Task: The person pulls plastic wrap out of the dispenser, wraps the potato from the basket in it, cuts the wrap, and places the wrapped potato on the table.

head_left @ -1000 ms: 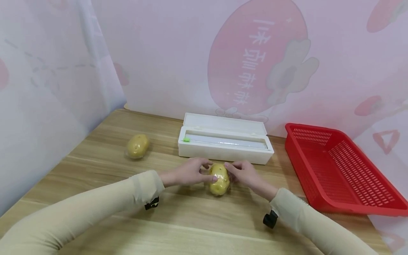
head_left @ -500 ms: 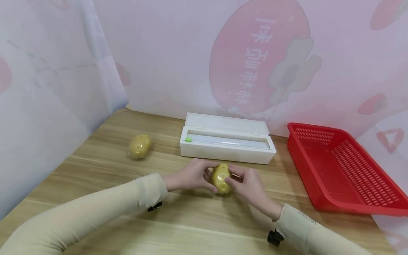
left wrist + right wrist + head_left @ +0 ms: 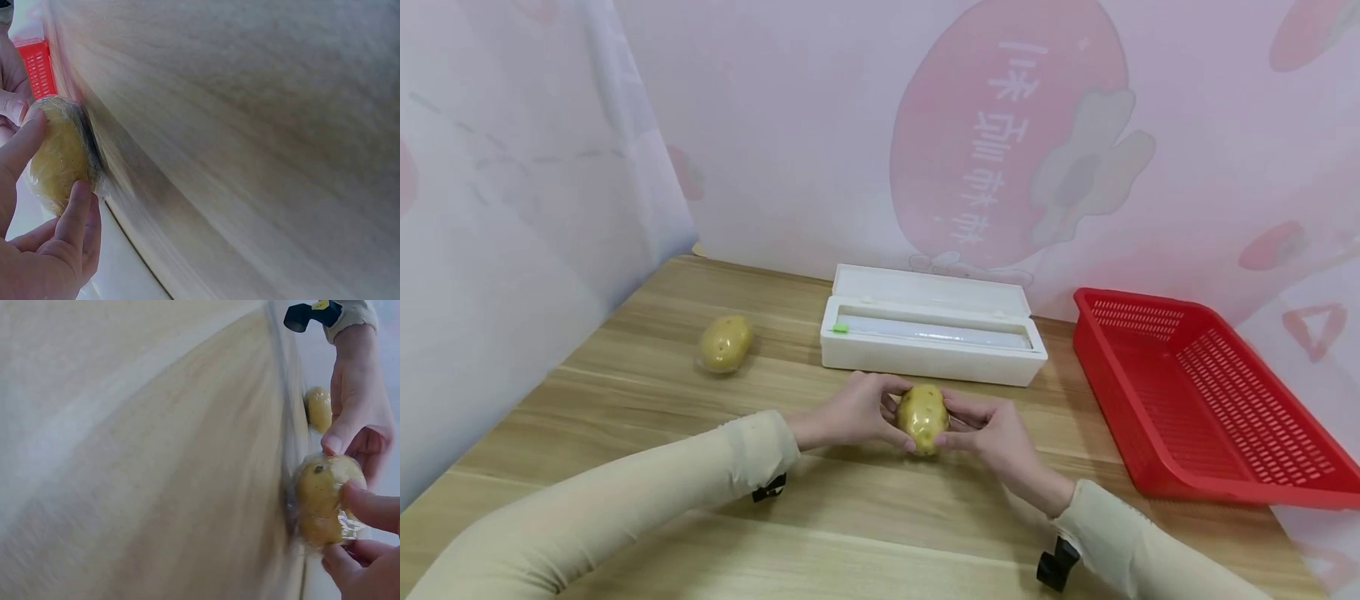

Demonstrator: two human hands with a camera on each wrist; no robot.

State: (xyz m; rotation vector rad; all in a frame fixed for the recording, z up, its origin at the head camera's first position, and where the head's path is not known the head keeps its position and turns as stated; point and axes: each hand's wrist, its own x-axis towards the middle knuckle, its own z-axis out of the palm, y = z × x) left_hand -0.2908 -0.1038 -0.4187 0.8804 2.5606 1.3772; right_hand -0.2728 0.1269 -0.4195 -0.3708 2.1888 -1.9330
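A yellow potato [image 3: 922,417] in clear plastic wrap is held between both hands, low over the wooden table. My left hand [image 3: 859,412] grips its left side, thumb toward me and fingers on the far side. From the right, my right hand [image 3: 997,437] pinches it in the same way, with the thumb on the near face. Loose film edges show around the potato [image 3: 61,156] in the left wrist view. A second wrapped potato [image 3: 726,343] lies apart at the left of the table.
Behind the hands stands a white cling film box [image 3: 932,362], lid raised, with a film roll [image 3: 936,331] inside and a green slider [image 3: 840,327] at its left end. A red perforated basket [image 3: 1138,417] sits at the right. Printed cloth walls border the table [image 3: 820,533].
The potato between the hands has been turned a little and shifted slightly right. My right thumb has moved down to its near side. The other potato, box and basket stay put.
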